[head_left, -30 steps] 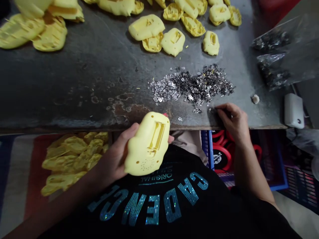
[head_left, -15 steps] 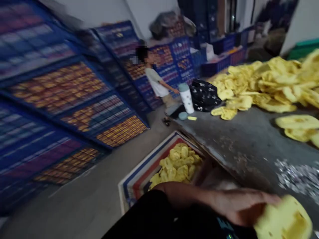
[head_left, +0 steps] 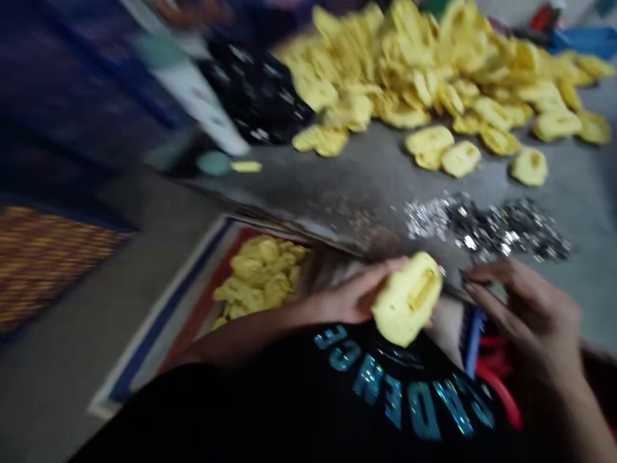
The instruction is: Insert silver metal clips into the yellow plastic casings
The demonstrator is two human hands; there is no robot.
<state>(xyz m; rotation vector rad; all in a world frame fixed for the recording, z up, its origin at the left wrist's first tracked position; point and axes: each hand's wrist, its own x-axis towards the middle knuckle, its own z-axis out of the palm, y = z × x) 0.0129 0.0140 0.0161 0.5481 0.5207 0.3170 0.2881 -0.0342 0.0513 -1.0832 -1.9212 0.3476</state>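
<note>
My left hand (head_left: 354, 294) is closed around a yellow moulded piece (head_left: 402, 312), rounded and hollow-looking, with a long slot in its upper face. It is held in front of my black shirt, by the table's near edge. To its right, my right hand (head_left: 542, 315) has thumb and forefinger brought together in a pinch. Something small and dark shows at those fingertips, too blurred to name. Just beyond that hand, a heap of small shiny silver pieces (head_left: 511, 228) lies on the grey table (head_left: 299, 186).
More yellow pieces (head_left: 409, 58) are piled at the table's back. A striped box (head_left: 187, 321) with yellow pieces stands below its left edge. A white bottle (head_left: 207, 106), its lid (head_left: 214, 163) and a black patterned bag (head_left: 255, 93) sit at left. Another person's hand (head_left: 193, 11) is near the bottle.
My view has swung right and down towards the table. The yellow piece in my left hand is now in front of my body, and my right hand has come into view.
</note>
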